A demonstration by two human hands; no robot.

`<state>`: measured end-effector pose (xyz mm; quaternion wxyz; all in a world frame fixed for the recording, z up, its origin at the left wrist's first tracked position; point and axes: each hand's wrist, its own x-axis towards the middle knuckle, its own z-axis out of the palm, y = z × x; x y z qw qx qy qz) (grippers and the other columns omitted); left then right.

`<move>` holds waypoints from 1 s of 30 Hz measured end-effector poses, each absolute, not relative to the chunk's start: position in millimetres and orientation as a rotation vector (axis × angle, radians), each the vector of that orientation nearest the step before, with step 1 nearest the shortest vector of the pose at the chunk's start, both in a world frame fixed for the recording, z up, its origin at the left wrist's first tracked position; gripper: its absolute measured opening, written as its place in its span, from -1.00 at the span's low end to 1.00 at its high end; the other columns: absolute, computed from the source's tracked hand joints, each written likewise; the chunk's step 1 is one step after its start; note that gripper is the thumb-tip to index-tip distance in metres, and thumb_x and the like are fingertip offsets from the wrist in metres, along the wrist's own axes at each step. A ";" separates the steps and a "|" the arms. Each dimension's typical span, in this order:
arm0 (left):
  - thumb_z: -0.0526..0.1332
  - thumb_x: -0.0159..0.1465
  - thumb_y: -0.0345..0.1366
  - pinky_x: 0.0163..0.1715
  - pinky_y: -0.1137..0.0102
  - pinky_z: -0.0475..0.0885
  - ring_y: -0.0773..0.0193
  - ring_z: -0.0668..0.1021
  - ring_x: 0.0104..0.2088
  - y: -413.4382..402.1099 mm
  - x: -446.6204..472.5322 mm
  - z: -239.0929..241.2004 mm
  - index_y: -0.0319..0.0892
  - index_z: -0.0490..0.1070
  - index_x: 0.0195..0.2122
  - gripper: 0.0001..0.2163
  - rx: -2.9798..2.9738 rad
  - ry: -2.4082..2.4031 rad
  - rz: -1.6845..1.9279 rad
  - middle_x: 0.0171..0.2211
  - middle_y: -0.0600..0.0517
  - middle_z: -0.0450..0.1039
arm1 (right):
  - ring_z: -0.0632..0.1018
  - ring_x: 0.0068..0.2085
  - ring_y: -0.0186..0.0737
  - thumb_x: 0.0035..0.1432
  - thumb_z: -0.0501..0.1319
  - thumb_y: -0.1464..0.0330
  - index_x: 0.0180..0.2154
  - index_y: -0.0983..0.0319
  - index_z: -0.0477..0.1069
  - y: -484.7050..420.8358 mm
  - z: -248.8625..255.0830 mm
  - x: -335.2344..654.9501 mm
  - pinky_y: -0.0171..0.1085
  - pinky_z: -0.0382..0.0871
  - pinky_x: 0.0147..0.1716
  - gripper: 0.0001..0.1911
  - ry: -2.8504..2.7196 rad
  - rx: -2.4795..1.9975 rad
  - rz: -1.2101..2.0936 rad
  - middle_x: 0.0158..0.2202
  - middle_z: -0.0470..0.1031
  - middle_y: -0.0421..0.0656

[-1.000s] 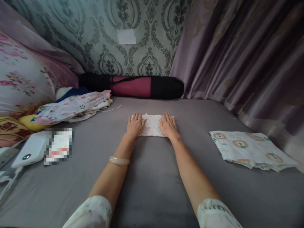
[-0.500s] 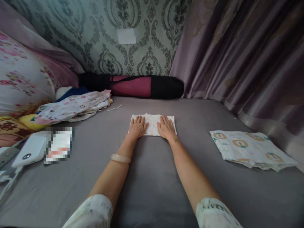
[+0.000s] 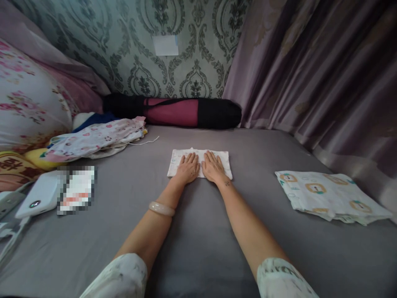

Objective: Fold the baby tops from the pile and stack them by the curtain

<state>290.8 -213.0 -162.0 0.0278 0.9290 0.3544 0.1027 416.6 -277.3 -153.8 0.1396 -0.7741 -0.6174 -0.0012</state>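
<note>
A small white folded cloth point(image 3: 176, 161) with a faint pink print lies flat on the grey bed sheet point(image 3: 198, 231) ahead of me. My left hand point(image 3: 188, 167) rests palm down on its middle, fingers stretched out flat. My right hand point(image 3: 211, 167) lies beside it, also flat and open, the two hands almost touching. Both ends of the cloth show on either side of the hands. A pale bangle point(image 3: 161, 208) sits on my left wrist.
A folded white cloth with round prints point(image 3: 328, 194) lies at the right. A pile of pink-patterned clothes point(image 3: 96, 138) sits at the left, with a floral pillow point(image 3: 27, 107) and a white device point(image 3: 39, 196). A black and maroon roll bag point(image 3: 173, 111) lies along the wall. Curtains point(image 3: 325, 70) hang at right.
Both hands slid inward from the cloth's ends toward its middle and now lie side by side. The cloth lies flatter and more squared than a second ago.
</note>
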 end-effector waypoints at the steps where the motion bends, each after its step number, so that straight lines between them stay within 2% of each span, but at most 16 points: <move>1: -0.15 0.40 -0.23 0.29 0.05 -0.04 0.03 0.12 0.33 -212.8 291.1 -164.3 -0.33 0.13 0.28 -0.52 2.857 1.096 0.303 0.32 -0.21 0.08 | 0.03 0.36 -0.09 0.34 -0.16 0.32 0.30 0.41 0.07 -277.3 -155.0 416.3 -0.04 -0.19 0.30 -0.43 -1.788 -2.247 0.012 0.36 0.02 0.03; 11: -0.08 0.40 -0.21 0.28 0.05 -0.01 0.02 0.16 0.32 -210.4 288.8 -155.9 -0.33 0.18 0.24 -0.55 2.706 1.057 0.359 0.30 -0.26 0.11 | 0.01 0.36 -0.07 0.34 -0.16 0.32 0.30 0.41 0.06 -276.7 -156.5 419.0 -0.01 -0.17 0.30 -0.43 -1.823 -2.283 0.017 0.37 -0.01 0.03; 15: -0.06 0.37 -0.31 0.24 0.13 0.13 0.10 0.26 0.27 -192.9 282.7 -154.5 -0.27 0.24 0.19 -0.60 2.508 1.035 0.632 0.25 -0.23 0.22 | 0.04 0.35 0.00 0.32 -0.14 0.34 0.29 0.45 0.08 -271.4 -144.9 414.2 0.02 -0.14 0.29 -0.43 -1.835 -2.316 0.052 0.35 0.02 0.09; 19: -0.03 0.33 -0.41 0.18 0.23 0.26 0.15 0.40 0.17 -175.2 271.2 -154.5 -0.24 0.32 0.13 -0.63 2.293 1.082 0.863 0.13 -0.20 0.38 | 0.03 0.36 -0.03 0.32 -0.14 0.35 0.29 0.44 0.09 -258.5 -134.1 397.4 0.00 -0.18 0.30 -0.43 -1.828 -2.248 0.006 0.35 0.03 0.07; 30: -0.04 0.28 -0.43 0.11 0.23 0.34 0.13 0.48 0.09 -164.8 251.6 -149.3 -0.25 0.41 0.08 -0.61 2.030 1.287 0.891 0.05 -0.17 0.47 | 0.00 0.36 -0.06 0.35 -0.18 0.23 0.31 0.45 0.01 -241.8 -163.6 379.9 0.01 -0.22 0.30 -0.38 -1.805 -2.292 0.052 0.37 -0.02 0.04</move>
